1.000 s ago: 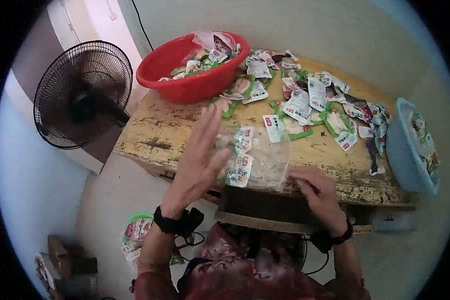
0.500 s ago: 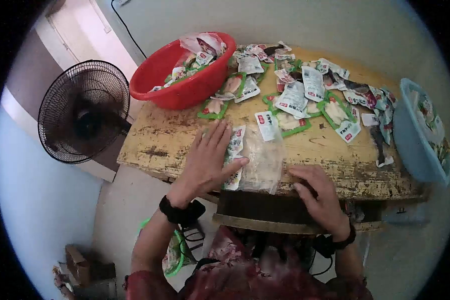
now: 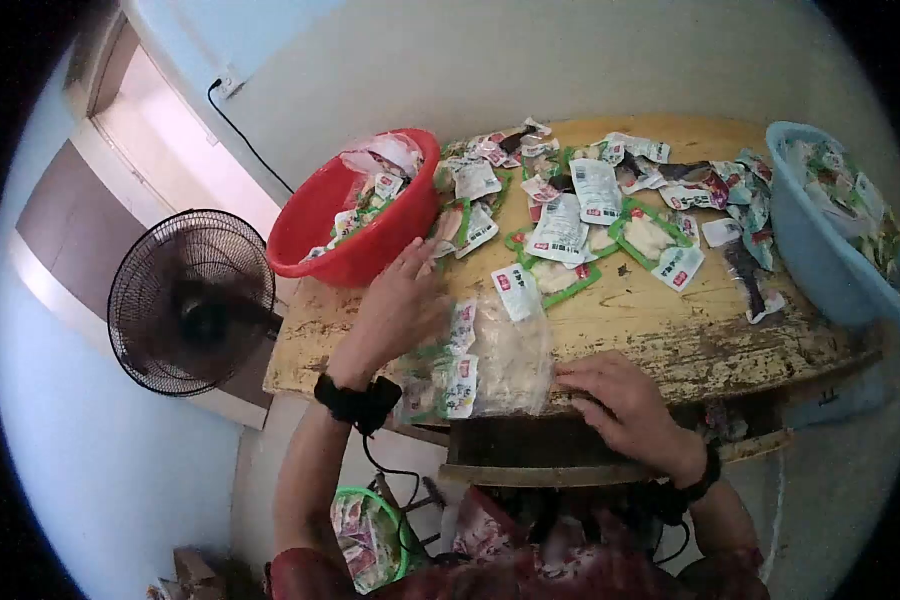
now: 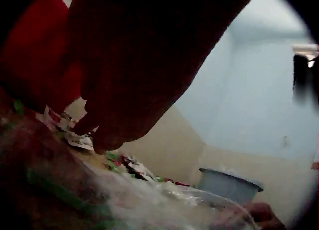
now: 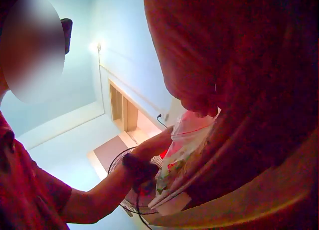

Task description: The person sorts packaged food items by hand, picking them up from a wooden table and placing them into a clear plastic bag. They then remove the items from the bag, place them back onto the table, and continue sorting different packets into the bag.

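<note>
A clear plastic bag (image 3: 510,350) lies flat near the table's front edge, with packets (image 3: 461,385) with white labels showing at its left part. My right hand (image 3: 625,405) is at the bag's right edge and pinches it between thumb and fingers; in the right wrist view its fingertips meet the plastic (image 5: 192,125). My left hand (image 3: 395,310) reaches over the bag's left side, fingers stretched toward a green-edged packet (image 3: 450,228) beside the red basin (image 3: 370,240). Dark in the left wrist view, the left hand's fingers (image 4: 107,140) point down near the packets.
Many loose food packets (image 3: 560,230) lie spread over the back of the worn yellow table (image 3: 640,320). A blue basin (image 3: 820,250) with packets stands at the right end. A drawer (image 3: 530,475) juts out in front; a fan (image 3: 195,310) stands left, a green-rimmed basket (image 3: 405,550) below.
My left hand has lifted off the bag's labelled packets and moved toward the packet by the red basin. My right hand, apart from the bag half a second ago, is back at its edge.
</note>
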Demonstrator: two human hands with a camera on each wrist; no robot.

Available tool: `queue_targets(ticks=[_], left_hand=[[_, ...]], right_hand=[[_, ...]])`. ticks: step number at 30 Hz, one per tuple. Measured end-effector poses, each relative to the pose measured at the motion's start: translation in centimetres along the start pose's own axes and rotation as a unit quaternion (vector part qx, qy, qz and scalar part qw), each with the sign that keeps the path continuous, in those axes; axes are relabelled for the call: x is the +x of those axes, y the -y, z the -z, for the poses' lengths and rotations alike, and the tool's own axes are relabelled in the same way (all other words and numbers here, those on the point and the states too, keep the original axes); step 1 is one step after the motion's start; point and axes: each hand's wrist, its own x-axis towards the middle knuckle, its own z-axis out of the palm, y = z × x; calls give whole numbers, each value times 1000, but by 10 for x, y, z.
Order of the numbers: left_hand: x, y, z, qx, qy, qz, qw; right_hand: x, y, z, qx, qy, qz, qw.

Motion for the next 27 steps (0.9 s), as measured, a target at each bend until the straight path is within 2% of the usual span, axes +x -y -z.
queue_targets(ticks=[2, 5, 6, 8, 11, 12, 15, 18, 21, 22, 24, 26, 27], left_hand=[[13, 5, -7, 1, 41, 8, 999], [31, 16, -19, -71, -23, 19, 997], [33, 21, -20, -142, -67, 37, 987], [31, 32, -20, -282, -147, 76, 945], [19, 7, 16, -489, -152, 178, 840], [14, -11, 33, -473, -148, 224, 839], [6, -25, 38, -481, -153, 233, 831], [-3, -50, 37, -509, -201, 181, 817], [-8, -86, 30, -471, -290, 60, 831], [-12, -100, 35, -369, -312, 11, 876], [-16, -133, 38, -288, -332, -39, 897], [-22, -158, 37, -217, -340, -99, 910], [-22, -163, 38, -238, -343, -100, 903]], right_hand=[[-2, -2, -1, -11, 7, 2, 1000], [-3, 1, 0, -10, 10, -11, 1000], [-2, 2, 0, -5, 4, -12, 1000], [-2, 4, 0, 8, -8, -16, 1000], [-5, 2, -2, 15, -27, -27, 999], [-6, 3, -2, 32, -44, -42, 998], [-6, 7, 2, 84, -99, -90, 987], [0, 20, 8, 128, -149, -128, 972], [6, 30, 9, 215, -126, -141, 958], [9, 36, 7, 267, -138, -149, 942], [18, 49, 5, 365, -162, -161, 903], [21, 54, 13, 335, -183, -173, 908], [22, 55, 15, 324, -191, -177, 910]])
